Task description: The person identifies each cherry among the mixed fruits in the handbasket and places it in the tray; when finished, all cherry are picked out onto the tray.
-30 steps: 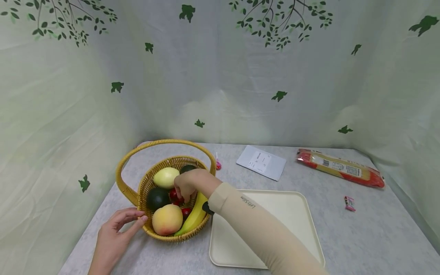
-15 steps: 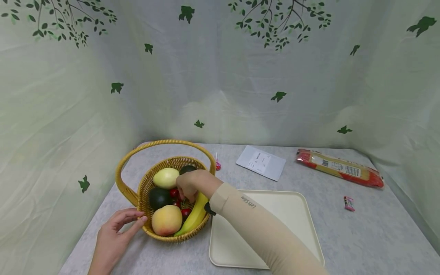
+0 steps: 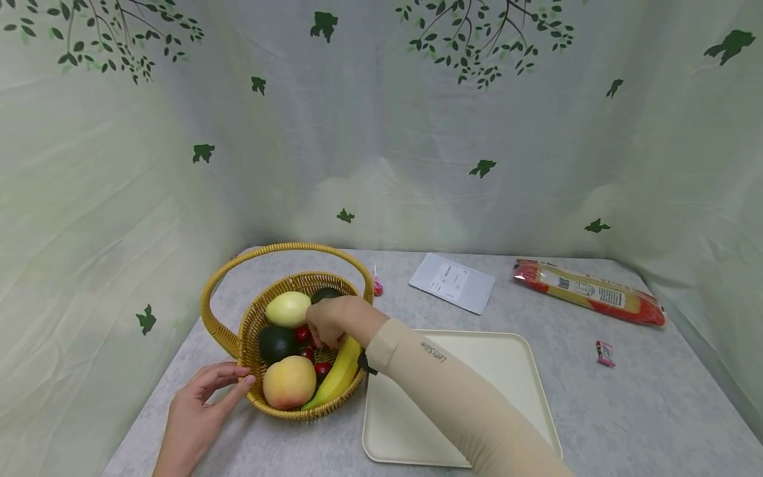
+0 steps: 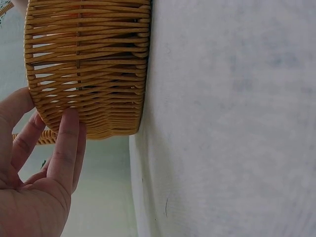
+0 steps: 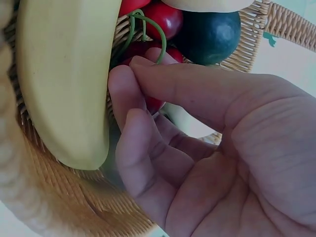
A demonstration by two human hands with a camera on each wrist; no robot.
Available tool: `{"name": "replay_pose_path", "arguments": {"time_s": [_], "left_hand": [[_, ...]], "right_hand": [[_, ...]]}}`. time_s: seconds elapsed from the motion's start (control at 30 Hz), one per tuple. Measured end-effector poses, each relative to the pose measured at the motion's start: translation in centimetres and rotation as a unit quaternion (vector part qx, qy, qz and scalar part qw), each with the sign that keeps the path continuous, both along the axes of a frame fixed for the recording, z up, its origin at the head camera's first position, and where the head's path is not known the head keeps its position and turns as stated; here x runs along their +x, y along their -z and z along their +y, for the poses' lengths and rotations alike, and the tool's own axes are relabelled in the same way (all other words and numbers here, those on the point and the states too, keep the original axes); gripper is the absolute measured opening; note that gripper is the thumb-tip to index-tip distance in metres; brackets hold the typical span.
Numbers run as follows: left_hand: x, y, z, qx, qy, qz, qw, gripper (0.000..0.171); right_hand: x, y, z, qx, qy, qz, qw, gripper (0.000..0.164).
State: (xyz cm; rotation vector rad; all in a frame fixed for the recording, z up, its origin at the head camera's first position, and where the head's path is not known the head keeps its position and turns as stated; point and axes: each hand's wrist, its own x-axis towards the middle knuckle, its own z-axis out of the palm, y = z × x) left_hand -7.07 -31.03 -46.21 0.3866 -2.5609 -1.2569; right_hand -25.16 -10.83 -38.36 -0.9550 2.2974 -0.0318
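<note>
A wicker basket (image 3: 286, 413) of fruit stands at the left of the table. With thumb and fingertips, my left hand (image 3: 199, 411) grips its rim at the near left; in the left wrist view, fingers (image 4: 64, 153) lie along the woven wall. My right hand (image 3: 342, 318) reaches inside, thumb and forefinger pinched together at the green stems (image 5: 148, 22) of red cherries (image 5: 165, 19). The pinched point itself is partly hidden. Around the cherries lie a banana (image 3: 336, 381), a peach (image 3: 290, 382), a dark green fruit (image 3: 278, 344) and a pale yellow fruit (image 3: 289, 309).
A cream tray (image 3: 530, 397) lies right of the basket, beneath my right forearm. Behind are a lollipop (image 3: 378, 289), a grey card-like packet (image 3: 453, 283) and a long red-and-yellow package (image 3: 590, 293). A small pink candy (image 3: 605, 354) lies at right. The basket's handle (image 3: 286, 246) arches high.
My right hand has shifted slightly right inside the basket, showing more of the cherries. The dark green fruit has moved a little right. My left hand stays on the rim.
</note>
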Motion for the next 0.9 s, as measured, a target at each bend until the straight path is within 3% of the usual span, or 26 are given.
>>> {"name": "replay_pose_path", "arguments": {"time_s": [0.23, 0.4, 0.73, 0.9], "left_hand": [[0.0, 0.0, 0.1, -0.007, 0.002, 0.003, 1.0000, 0.024], [-0.1, 0.0, 0.1, -0.009, -0.001, -0.004, 0.9999, 0.025], [-0.1, 0.0, 0.2, -0.011, -0.004, -0.006, 0.9999, 0.025], [0.0, 0.0, 0.2, -0.011, -0.005, -0.005, 0.9999, 0.024]], "right_hand": [[0.2, -0.6, 0.9, -0.037, 0.017, -0.009, 0.999, 0.004], [0.3, -0.9, 1.7, -0.071, -0.009, 0.011, 0.997, 0.014], [0.9, -2.3, 3.3, -0.138, -0.072, 0.049, 0.987, 0.015], [1.5, -3.1, 4.6, -0.188, -0.080, 0.039, 0.978, 0.021]]}}
